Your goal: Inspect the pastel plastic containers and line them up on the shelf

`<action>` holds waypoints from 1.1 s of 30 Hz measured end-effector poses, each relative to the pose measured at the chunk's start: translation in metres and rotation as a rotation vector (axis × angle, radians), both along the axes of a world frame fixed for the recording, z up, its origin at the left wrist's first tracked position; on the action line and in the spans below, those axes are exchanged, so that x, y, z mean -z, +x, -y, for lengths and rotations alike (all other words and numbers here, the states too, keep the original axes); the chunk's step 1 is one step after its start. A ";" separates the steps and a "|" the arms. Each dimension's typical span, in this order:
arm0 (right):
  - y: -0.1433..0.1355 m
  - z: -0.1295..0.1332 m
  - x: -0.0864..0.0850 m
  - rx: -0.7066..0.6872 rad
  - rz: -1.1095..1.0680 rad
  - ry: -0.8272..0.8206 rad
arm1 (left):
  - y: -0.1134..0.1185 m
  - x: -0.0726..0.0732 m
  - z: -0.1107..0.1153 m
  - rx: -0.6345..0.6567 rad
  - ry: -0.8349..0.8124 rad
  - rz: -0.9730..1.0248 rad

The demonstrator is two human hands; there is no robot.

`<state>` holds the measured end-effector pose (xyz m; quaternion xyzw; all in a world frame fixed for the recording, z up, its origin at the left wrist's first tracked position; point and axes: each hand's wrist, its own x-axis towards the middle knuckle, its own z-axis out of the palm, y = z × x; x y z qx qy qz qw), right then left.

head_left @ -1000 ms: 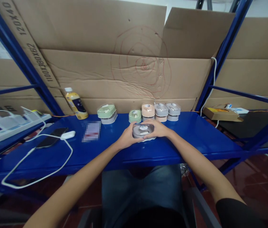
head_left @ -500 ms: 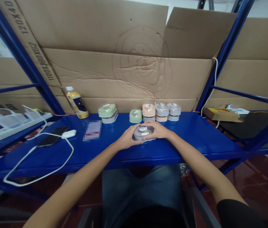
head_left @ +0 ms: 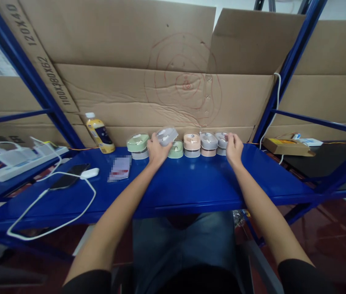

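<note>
In the head view, my left hand [head_left: 158,152] is closed around a grey lidded box [head_left: 166,136] with a round label. That box is tilted and raised just above a small green lidded box [head_left: 175,150]. My right hand [head_left: 234,150] is at the right end of the row, its fingers curled at the right edge of the upper grey box [head_left: 222,139] of a stack. Part of that box is hidden behind the fingers. Between the hands stand a stack topped by a peach box [head_left: 192,141] and another topped by a grey box [head_left: 208,141].
A green box [head_left: 137,143] on a grey one stands left of my left hand. Farther left are a yellow bottle [head_left: 101,134], a blurred-out flat packet [head_left: 119,168], and a phone [head_left: 68,176] with a white cable [head_left: 91,200]. Cardboard [head_left: 114,94] backs the blue table [head_left: 188,192].
Both hands held the grey box near the table's middle. My left hand has carried it back and left to above the small green box; my right hand has let go and moved right to the end stack.
</note>
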<state>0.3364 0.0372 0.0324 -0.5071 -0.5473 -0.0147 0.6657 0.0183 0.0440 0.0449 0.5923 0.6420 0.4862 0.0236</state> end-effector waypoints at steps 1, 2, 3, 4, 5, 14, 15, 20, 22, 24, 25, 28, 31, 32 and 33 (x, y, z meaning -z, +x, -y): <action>0.005 -0.004 0.002 0.030 -0.028 -0.011 | 0.009 -0.001 -0.008 -0.027 -0.040 -0.006; 0.007 -0.006 0.004 0.046 -0.045 -0.023 | 0.018 -0.002 -0.015 -0.047 -0.073 -0.021; 0.008 -0.008 0.006 0.048 -0.050 -0.034 | 0.027 -0.001 -0.020 -0.066 -0.098 -0.037; 0.008 -0.008 0.007 0.042 -0.044 -0.039 | 0.035 0.001 -0.024 -0.084 -0.118 -0.049; 0.006 -0.008 0.008 0.036 -0.032 -0.041 | 0.041 0.003 -0.026 -0.097 -0.132 -0.059; -0.004 0.001 0.003 -0.006 -0.006 -0.045 | 0.039 0.012 -0.025 0.018 -0.086 -0.125; -0.004 0.001 0.002 -0.006 -0.007 -0.049 | 0.031 0.010 -0.025 0.001 -0.064 -0.135; -0.006 0.002 0.004 -0.004 0.008 -0.027 | -0.028 -0.001 -0.034 -0.315 0.037 -0.233; -0.009 0.002 0.004 -0.006 0.007 -0.008 | -0.054 -0.002 -0.040 -0.435 -0.035 -0.260; -0.011 0.003 0.005 -0.016 0.006 -0.001 | -0.075 -0.001 -0.046 -0.490 -0.165 -0.214; -0.012 0.003 0.005 -0.021 0.006 -0.004 | -0.083 -0.001 -0.048 -0.474 -0.229 -0.183; -0.013 0.004 0.005 -0.026 0.003 -0.024 | -0.096 -0.001 -0.048 -0.349 -0.276 -0.163; -0.013 0.005 0.004 -0.029 0.003 -0.027 | -0.097 -0.005 -0.036 -0.316 -0.129 -0.149; -0.014 0.005 0.004 -0.035 0.001 -0.020 | -0.094 -0.008 -0.029 -0.301 -0.047 -0.141; -0.016 0.007 0.003 -0.047 0.000 -0.015 | -0.091 -0.009 -0.021 -0.265 0.042 -0.138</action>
